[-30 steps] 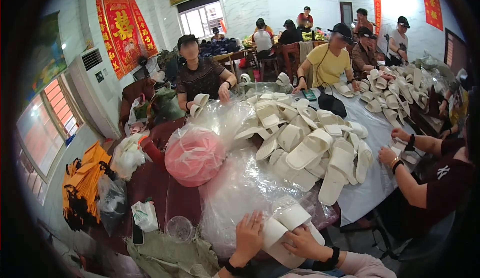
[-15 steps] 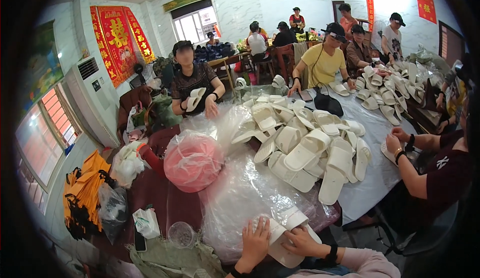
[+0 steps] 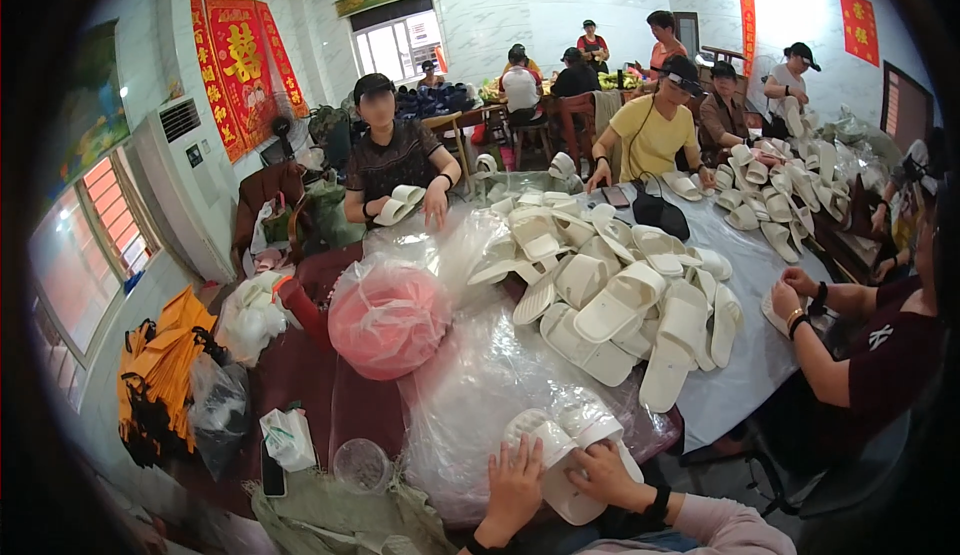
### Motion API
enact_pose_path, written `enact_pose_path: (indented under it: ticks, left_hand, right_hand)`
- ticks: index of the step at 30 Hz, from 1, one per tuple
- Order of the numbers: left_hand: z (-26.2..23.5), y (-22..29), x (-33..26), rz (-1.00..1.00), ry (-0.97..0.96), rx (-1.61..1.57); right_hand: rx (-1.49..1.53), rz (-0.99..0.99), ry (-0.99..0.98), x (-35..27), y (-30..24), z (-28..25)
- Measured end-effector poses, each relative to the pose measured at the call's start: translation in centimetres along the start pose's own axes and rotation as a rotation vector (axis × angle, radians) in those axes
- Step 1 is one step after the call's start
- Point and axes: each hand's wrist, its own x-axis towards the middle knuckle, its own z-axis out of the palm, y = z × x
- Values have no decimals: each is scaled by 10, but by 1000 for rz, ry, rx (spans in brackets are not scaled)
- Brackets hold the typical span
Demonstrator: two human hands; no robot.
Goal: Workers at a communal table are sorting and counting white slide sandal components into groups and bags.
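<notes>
A pair of white slide slippers [image 3: 572, 500] lies at the near edge of the table, straps facing away from me. My left hand [image 3: 515, 483] rests at the left slipper's side, fingers stretched and apart, the fingertips touching its strap. My right hand [image 3: 608, 477] is closed on the right slipper [image 3: 592, 423], fingers curled at its strap opening; the fingertips are hidden. Clear plastic sheeting [image 3: 470, 405] spreads under and beyond the pair. Past it rises a heap of white slippers [image 3: 620, 300].
A pink bundle in clear plastic [image 3: 388, 317] stands left of the sheeting. Nearer are a round clear tub [image 3: 362, 466], a tissue pack [image 3: 288, 441] and a phone [image 3: 272, 473]. Orange straps [image 3: 165, 355] hang at the far left. Several people work around the table, one close at right [image 3: 850, 355].
My left hand's fingers have slid off the strap's top toward its left side and spread. My right hand stays at the slipper. The person across has lowered a slipper toward the table.
</notes>
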Motion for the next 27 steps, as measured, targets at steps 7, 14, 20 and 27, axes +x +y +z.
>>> enact_pose_path:
  ticks: [7, 14, 20, 27]
  left_hand:
    - [1, 3, 2, 42, 31, 39]
    - [6, 9, 1, 47, 64, 60]
    - [-4, 13, 9, 106, 71, 91]
    - [-2, 21, 6, 136, 66, 45]
  right_hand:
    - [0, -128, -25, 6, 8, 6]
    - [-31, -101, 87, 14, 7, 14]
    - [38, -59, 134, 10, 12, 21]
    - [74, -5, 199, 14, 8, 19]
